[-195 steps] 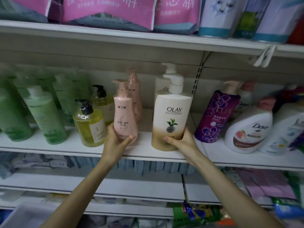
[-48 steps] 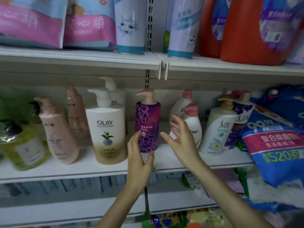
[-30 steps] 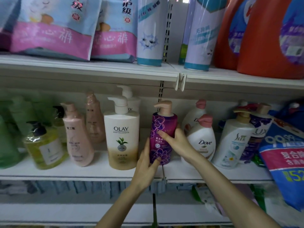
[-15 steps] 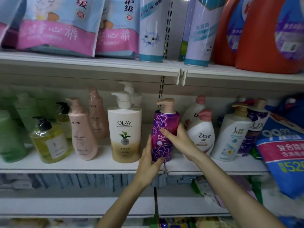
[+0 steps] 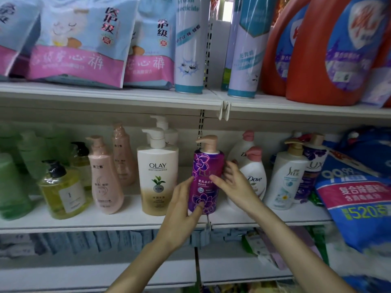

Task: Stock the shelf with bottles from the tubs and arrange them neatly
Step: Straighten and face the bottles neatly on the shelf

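Both hands are on the purple pump bottle: the left hand cups its lower left flank with the thumb pressed on the front label, and the right hand wraps its right side, fingers curled behind, thumb across the front. Between the palms, the bottle stands upright near the front edge of the shelf. Just beyond the left hand's knuckles stands the white Olay bottle; just past the right hand sits the white Dove bottle, which its fingers seem to brush. Judging by its size, the purple bottle is likely fairly heavy if full, rigid, with a glossy sleeve that could slip. Its mid-body is the safest place to hold, since the pump head may twist or depress.
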Tool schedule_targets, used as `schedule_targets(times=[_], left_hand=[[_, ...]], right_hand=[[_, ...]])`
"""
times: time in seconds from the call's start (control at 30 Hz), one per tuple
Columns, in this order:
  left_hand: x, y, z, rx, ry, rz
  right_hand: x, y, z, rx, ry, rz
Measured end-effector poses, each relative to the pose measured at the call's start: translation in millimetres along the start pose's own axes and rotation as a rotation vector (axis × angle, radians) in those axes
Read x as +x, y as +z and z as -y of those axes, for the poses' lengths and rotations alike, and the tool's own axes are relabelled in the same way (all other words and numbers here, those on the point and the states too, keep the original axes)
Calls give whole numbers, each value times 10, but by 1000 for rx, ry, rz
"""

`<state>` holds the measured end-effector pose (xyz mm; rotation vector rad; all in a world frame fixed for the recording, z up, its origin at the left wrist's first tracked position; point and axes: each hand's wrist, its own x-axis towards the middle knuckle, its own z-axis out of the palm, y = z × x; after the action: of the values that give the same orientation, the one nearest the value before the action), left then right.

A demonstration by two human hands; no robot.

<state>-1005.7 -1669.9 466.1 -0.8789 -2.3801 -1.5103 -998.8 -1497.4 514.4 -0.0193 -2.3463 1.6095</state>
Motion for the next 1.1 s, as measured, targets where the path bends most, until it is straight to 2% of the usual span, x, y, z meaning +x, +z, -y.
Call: schedule_targets(times=[0.1, 0.27, 0.37, 0.43, 0.57, 0.63, 0.77, 0.87, 1.0, 1.1], left_hand=[[91, -257, -223, 142, 177, -36], [436, -609, -655, 303, 313, -27], [691, -673, -831, 364, 308, 13], [871, -655, -879, 370, 240, 34], [1084, -550, -796, 45, 38, 6], [1125, -494, -719, -90, 1, 9], [1176, -370, -658, -169, -13, 6], [1223, -287, -635, -197, 6, 0], [1249, -199, -581, -279, 31, -22], [1270, -140, -512, -392, 32, -61]], right_hand=[[-111, -196, 139, -60, -26, -31], [-211, -604, 324, -84, -98, -118], [-245, -779, 395, -78, -138, -159], [-220, -858, 425, -81, -159, -164], [-25, -1001, 438, -179, -179, -160], [136, -1082, 464, -237, -183, -131], [488, -1275, 507, -415, -159, -66], [797, -1408, 551, -432, -64, 45], [1276, -1565, 509, -689, 35, 154], [1539, -1656, 414, -851, 45, 247]])
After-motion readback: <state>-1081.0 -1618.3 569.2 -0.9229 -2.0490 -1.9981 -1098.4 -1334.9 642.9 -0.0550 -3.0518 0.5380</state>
